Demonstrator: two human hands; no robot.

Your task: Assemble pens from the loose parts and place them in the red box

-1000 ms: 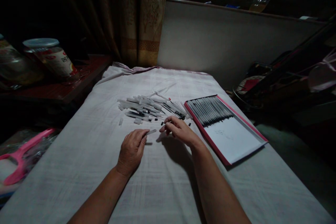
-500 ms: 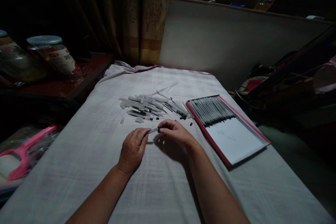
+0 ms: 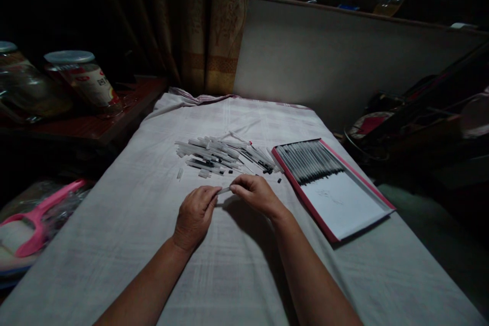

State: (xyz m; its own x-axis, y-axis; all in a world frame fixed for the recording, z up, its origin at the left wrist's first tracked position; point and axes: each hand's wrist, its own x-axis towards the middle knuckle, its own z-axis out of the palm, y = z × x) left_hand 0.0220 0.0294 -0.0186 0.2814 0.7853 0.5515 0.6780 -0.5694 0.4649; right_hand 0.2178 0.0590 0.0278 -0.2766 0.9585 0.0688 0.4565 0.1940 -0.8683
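My left hand pinches one end of a short clear plastic pen barrel above the cloth-covered table. My right hand is closed on the barrel's other end, fingertips meeting those of the left. Just beyond both hands lies a loose pile of clear pen barrels and black-tipped pen parts, with small black caps scattered near it. To the right lies a red-edged shallow box with a row of assembled pens in its far half.
A dark wooden side table at the left carries two lidded jars. A pink plastic tool lies at the lower left, beside the table. A curtain hangs behind. Dark clutter fills the right side of the room.
My right hand left the small black parts near the pile and came to the barrel in my left hand, closing on its free end. The left hand barely moved.
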